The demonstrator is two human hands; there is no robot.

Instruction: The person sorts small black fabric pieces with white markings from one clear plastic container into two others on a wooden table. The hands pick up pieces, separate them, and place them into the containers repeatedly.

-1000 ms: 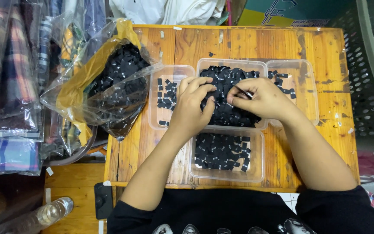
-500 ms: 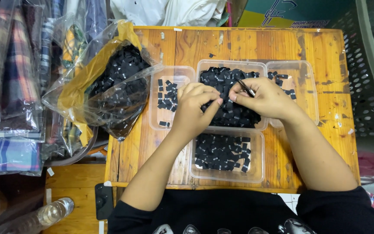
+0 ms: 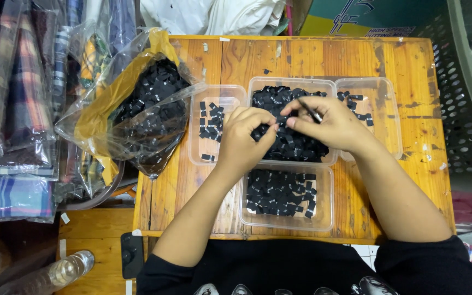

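Observation:
Both hands meet over the middle clear plastic tray, which is heaped with small black labels. My left hand pinches a small black label at its fingertips. My right hand touches the same label and also holds a thin dark stick between its fingers. A nearer tray holds a flat layer of black labels. The left tray has a few scattered labels. The right tray holds only a few.
The trays sit on a small orange wooden table. A large clear bag of black labels rests at the table's left edge. Bagged fabrics lie at far left, a green perforated basket at right, a plastic bottle below left.
The hands have drawn together over the middle tray, fingertips now meeting on a label. The trays and bag have not moved.

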